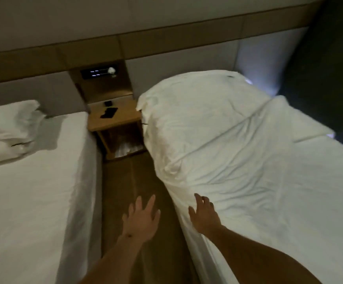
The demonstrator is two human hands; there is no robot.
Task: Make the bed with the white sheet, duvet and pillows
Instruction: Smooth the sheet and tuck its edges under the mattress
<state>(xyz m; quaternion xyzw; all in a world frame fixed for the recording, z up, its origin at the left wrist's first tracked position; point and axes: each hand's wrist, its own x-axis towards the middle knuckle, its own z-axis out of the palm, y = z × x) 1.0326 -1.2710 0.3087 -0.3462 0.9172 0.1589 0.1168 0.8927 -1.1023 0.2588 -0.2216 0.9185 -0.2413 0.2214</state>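
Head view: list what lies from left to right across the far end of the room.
Stacked pillows on the left bed → wooden nightstand → rumpled duvet on the right bed.

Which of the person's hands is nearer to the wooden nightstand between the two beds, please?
Left. The left hand hangs open over the aisle floor, in line with the nightstand. The right hand rests on the duvet edge, off to the side.
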